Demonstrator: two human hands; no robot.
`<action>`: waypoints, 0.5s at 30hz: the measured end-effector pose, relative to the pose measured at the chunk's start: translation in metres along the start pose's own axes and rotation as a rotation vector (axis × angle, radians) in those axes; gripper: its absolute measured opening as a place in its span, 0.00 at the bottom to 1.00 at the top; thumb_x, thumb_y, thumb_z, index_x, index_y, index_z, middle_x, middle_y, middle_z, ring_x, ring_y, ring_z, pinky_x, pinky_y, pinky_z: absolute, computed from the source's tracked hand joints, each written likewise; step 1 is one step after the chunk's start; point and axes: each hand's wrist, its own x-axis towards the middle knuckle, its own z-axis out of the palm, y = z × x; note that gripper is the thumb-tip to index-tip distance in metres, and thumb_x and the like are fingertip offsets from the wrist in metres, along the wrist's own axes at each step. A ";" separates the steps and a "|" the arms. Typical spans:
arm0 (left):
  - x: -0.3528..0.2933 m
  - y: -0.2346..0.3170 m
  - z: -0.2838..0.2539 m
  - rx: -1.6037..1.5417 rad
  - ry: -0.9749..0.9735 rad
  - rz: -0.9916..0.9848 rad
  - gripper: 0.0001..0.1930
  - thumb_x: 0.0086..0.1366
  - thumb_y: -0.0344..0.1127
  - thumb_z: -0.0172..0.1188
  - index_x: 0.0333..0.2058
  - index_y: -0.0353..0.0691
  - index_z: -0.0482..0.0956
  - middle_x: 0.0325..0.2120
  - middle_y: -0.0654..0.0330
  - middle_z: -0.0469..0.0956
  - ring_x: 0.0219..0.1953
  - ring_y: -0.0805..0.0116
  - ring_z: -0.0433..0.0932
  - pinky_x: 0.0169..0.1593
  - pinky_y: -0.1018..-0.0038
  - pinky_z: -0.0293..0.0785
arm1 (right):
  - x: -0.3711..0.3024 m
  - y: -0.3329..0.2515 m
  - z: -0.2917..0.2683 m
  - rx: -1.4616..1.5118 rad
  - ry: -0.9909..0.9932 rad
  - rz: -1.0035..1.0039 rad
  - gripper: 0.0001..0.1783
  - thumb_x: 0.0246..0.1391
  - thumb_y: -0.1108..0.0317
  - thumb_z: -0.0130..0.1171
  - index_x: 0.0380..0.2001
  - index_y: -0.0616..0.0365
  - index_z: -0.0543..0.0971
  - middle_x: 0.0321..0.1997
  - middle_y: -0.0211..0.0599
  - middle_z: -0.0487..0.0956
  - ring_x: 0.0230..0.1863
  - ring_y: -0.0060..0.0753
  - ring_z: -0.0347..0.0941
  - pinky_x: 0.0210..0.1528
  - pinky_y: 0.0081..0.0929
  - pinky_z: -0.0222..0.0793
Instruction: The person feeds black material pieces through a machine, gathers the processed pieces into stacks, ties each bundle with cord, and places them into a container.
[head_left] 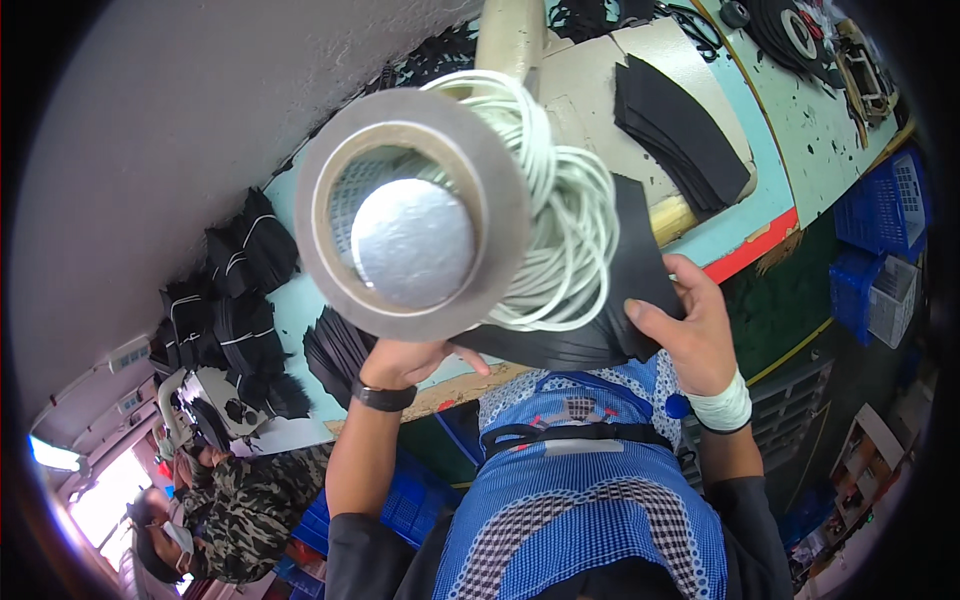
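Observation:
My right hand (698, 335) grips the right end of a stack of black curved fabric pieces (640, 260), thumb on top and fingers at the outer edge. At the stack's near left end is my left hand (410, 362), one digit stretched out along the edge and apart from the others. Its remaining fingers are hidden behind a big tape roll (318, 210) that stands close to the camera. Beside the roll hangs a bundle of pale white cord (570, 230), covering the middle of the stack.
More black pieces (680, 135) lie fanned on a cream board (590, 90). Tied black bundles (245, 330) line the table's left, near a sewing machine (215, 400) and a seated person (250, 510) in camouflage. Scissors (695, 30) rest at the back; blue crates (880, 205) stand right.

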 end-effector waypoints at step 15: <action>0.007 -0.019 0.007 0.240 -0.084 0.192 0.32 0.71 0.47 0.49 0.65 0.39 0.49 0.54 0.44 0.70 0.35 0.43 0.82 0.27 0.61 0.84 | -0.007 -0.014 -0.010 0.042 0.090 0.027 0.21 0.48 0.78 0.62 0.47 0.69 0.72 0.42 0.38 0.79 0.44 0.23 0.73 0.49 0.21 0.67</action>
